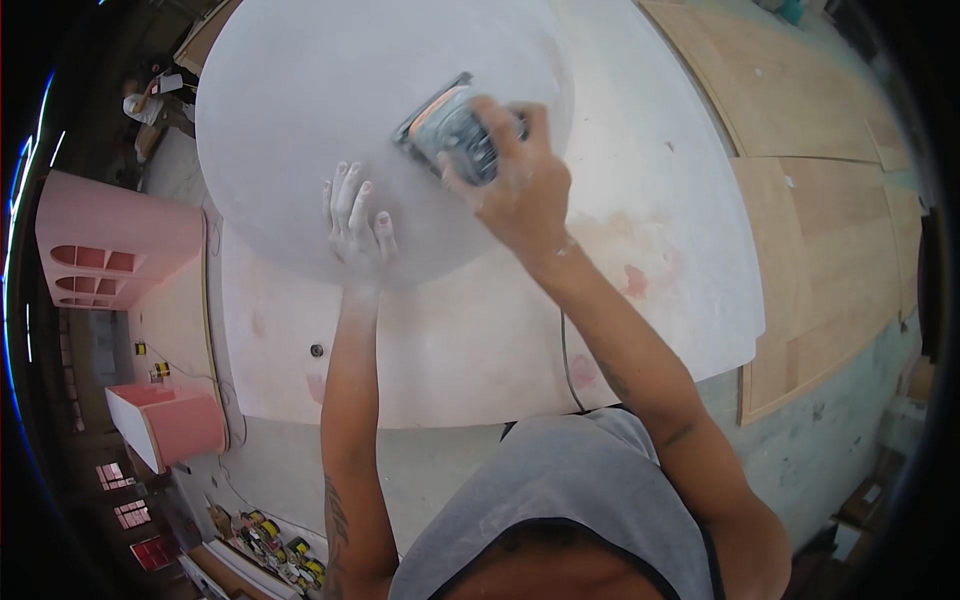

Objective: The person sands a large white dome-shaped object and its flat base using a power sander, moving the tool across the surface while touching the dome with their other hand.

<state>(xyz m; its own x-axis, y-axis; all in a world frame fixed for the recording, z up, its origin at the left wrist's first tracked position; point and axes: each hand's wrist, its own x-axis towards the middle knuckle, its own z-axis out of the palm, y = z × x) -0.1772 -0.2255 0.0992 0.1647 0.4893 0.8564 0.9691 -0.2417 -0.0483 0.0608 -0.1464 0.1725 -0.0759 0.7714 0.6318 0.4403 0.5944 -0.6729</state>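
Note:
A large round whitish panel (290, 120) lies on a pale work surface (470, 340). My right hand (525, 185) is wrapped round a grey power sander (455, 130) with an orange stripe, whose flat pad rests on the panel. White dust coats my left hand (358, 225), which lies on the panel's near part, fingers apart and holding nothing. A dark cord (566, 360) runs down over the near edge of the work surface. Left of my left forearm is a small dark round object (317, 351) on the surface.
Wooden boards (820, 230) lie on the right. Pink furniture (120, 240) and a pink box (175, 425) stand on the left. Several power tools (270, 545) sit at the lower left. A seated person (145, 103) is at the upper left.

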